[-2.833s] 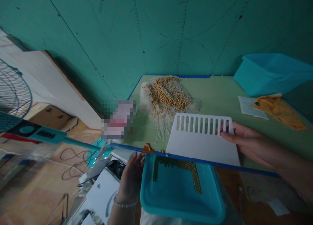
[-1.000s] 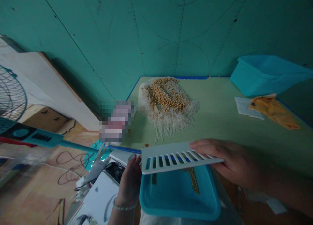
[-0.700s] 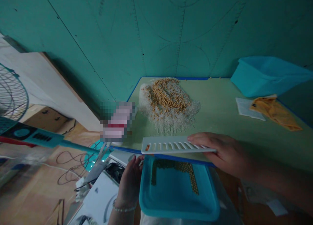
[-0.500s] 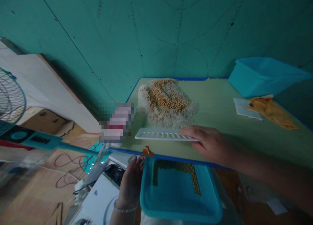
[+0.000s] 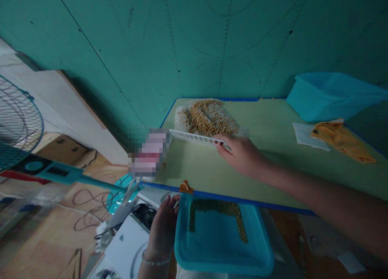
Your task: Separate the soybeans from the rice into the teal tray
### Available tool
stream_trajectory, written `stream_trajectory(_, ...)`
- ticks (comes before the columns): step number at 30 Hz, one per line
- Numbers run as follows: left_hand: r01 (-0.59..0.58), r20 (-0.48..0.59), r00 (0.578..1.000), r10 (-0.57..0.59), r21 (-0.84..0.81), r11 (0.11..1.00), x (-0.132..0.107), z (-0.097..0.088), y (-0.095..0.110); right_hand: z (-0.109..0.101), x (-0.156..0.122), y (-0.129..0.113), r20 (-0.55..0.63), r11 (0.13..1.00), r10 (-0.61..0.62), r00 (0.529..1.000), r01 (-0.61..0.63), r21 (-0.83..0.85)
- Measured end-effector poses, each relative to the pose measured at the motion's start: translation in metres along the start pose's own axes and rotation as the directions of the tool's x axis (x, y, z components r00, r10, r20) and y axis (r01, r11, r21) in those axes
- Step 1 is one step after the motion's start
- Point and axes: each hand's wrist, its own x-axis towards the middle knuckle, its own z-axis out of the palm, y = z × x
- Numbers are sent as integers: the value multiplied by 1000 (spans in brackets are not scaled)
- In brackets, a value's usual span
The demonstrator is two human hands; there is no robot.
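My right hand (image 5: 239, 151) grips one end of a long white slotted plastic strip (image 5: 194, 136), tilted up on its edge. The strip stands against the near side of a heap of yellow soybeans (image 5: 207, 116) mixed with small clear grains (image 5: 182, 116) on the pale green table (image 5: 273, 145). Below the table edge, my left hand (image 5: 163, 226) is closed at the left side of a blue plastic tray (image 5: 224, 250), its fingers curled by the rim. Along the tray's inner far side runs a bent band of beans or a bean-like pattern (image 5: 239, 222); I cannot tell which.
A blue bin (image 5: 330, 97) stands at the back right, beside an orange cloth (image 5: 342, 141) and a white sheet (image 5: 307, 135). Left of the heap lies a pixelated pinkish object (image 5: 150, 153). A fan (image 5: 18, 121) and cables (image 5: 87, 202) are farther left.
My right hand has pushed the strip away from me and tipped it upright, pressing the near edge of the heap back toward the wall. My left hand and the tray stay put.
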Motion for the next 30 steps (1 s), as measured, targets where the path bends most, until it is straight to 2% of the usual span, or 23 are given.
stream_trajectory(5, -26, 17, 1000, 26, 15, 1000, 1, -3, -2, 2, 9, -2, -17, 999, 51, 999, -51, 7)
stream_trajectory(11, -11, 6, 1000, 11, 24, 1000, -2, 8, -3, 8, 19, -6, -53, 994, 101, 993, -98, 52)
stream_trajectory(18, 14, 71, 997, -16, 35, 999, -1, 5, -4, 2, 21, -8, -74, 973, 191, 979, -179, 148)
stream_trajectory(24, -3, 51, 999, 3, 13, 1000, 1, 5, -3, -23, 16, 6, -72, 934, 261, 963, -233, 270)
stream_trajectory(28, 6, 54, 999, -6, -1, 1000, 4, 5, -4, -51, 8, 34, -106, 836, 416, 903, -334, 436)
stream_trajectory(30, -2, 49, 999, 3, -16, 1000, 6, 7, -5, -63, 1, 51, -125, 805, 480, 868, -380, 455)
